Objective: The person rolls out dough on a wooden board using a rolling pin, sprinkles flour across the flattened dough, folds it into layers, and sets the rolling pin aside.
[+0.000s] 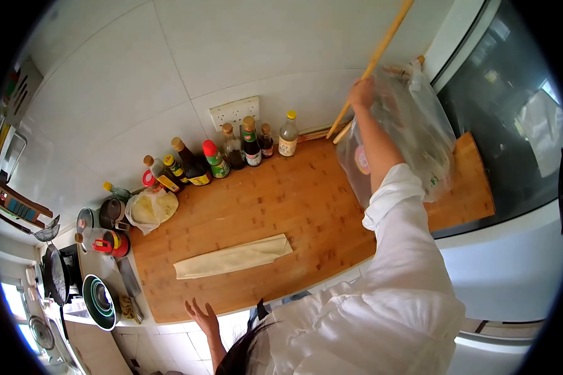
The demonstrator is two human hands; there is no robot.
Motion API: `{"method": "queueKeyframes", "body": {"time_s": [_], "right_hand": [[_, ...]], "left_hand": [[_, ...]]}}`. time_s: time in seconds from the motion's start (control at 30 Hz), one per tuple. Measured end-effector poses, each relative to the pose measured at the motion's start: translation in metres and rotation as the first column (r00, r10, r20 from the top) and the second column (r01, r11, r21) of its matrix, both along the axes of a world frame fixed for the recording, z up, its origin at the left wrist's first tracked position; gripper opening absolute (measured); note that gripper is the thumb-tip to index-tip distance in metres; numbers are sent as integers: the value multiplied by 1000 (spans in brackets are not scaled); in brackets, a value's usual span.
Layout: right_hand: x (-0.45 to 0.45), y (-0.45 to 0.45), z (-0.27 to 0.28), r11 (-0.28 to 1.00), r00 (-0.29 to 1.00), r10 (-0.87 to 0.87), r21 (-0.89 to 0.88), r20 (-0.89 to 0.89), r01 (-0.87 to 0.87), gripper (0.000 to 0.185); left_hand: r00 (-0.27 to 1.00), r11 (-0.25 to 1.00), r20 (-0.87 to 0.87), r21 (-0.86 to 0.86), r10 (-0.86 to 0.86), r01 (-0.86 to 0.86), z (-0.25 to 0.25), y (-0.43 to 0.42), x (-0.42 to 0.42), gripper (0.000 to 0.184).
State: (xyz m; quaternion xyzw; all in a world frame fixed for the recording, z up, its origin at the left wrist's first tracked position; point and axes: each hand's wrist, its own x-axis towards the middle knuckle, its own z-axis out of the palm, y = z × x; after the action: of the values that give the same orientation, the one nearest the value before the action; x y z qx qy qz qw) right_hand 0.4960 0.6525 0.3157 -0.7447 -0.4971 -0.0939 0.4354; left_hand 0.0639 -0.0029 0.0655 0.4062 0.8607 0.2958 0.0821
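Note:
My right hand [361, 92] is closed around a long wooden rolling pin [385, 47], which slants up out of view beside the wall. Its lower end is near the back edge of the wooden board [319, 206]. Right beside that hand and under my forearm sits a clear plastic bag [419, 125]; what it holds is hard to make out. On the board lies a long folded strip of dough [233, 256], flat and pale. My left hand [203, 320] hovers at the board's front edge with its fingers spread, holding nothing, below the dough strip.
Several sauce bottles [251, 142] line the wall beneath a power socket [235, 112]. A bag of pale food [151, 209] sits at the board's left corner. Further left are a cleaver [129, 277], nested bowls [100, 302] and a wok [55, 275]. A dark glossy panel [507, 94] stands right.

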Motion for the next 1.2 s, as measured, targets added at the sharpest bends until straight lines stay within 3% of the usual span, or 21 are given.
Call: {"method": "queueKeyframes", "body": {"time_s": [0.17,0.27,0.33,0.47,0.57,0.67,0.73,0.8,0.83,0.87,0.9,0.93,0.97,1.03,1.07,1.13,1.17,1.2], "right_hand": [[15,39,-10,997,999,-29,-76,-22,27,25],[35,73,-24,988,984,-103,-127,-144,85,31],[28,79,-24,977,866,-213,-111,-452,183,35],[12,89,-20,959,821,-282,-108,-497,264,38],[13,90,-20,988,806,-146,-36,-574,153,47],[14,85,-24,988,942,-37,-151,-334,-15,61],[2,79,-35,993,826,117,65,-552,-97,71],[-16,62,-61,985,879,164,28,-448,-169,72],[-50,33,-67,969,904,229,0,-360,-245,73],[-76,-13,-65,905,797,360,-27,-485,-425,74],[-90,-36,-89,845,740,471,7,-480,-535,65],[-106,-73,-102,756,598,635,231,-489,-613,60],[-120,-138,-93,669,386,684,320,-619,-670,58],[-183,-243,-97,472,243,763,259,-599,-843,57],[-190,-292,-147,359,273,758,28,-592,-933,59],[-193,-363,-160,227,235,636,-113,-735,-967,60],[-186,-382,-156,273,160,472,-28,-867,-962,60],[-178,-401,-160,258,149,473,-26,-868,-966,60]], "left_hand": [[992,992,52,-70,113,-109,-1,-16,11,52],[987,986,46,-69,152,-149,2,-8,8,51],[985,985,52,-69,162,-159,13,1,9,50],[989,991,63,-16,137,-136,22,12,11,49],[989,992,80,-23,128,-126,31,20,16,47],[990,995,100,-21,101,-99,30,29,18,45],[974,996,210,11,87,-91,35,42,22,43],[944,971,329,233,-31,-49,-8,54,14,45],[855,962,519,231,7,-148,9,69,21,49],[692,942,722,213,28,-260,20,91,36,52],[502,912,865,193,17,-363,29,116,49,55],[354,890,935,180,-22,-420,49,151,68,59],[244,876,966,190,-86,-444,17,179,81,65],[206,893,976,159,-77,-422,43,253,124,69],[248,919,966,157,-68,-362,59,282,159,71],[338,944,936,196,-100,-264,120,288,200,77],[334,935,916,297,-222,-194,150,269,199,72],[322,910,883,396,-341,-124,178,247,198,68]]}}
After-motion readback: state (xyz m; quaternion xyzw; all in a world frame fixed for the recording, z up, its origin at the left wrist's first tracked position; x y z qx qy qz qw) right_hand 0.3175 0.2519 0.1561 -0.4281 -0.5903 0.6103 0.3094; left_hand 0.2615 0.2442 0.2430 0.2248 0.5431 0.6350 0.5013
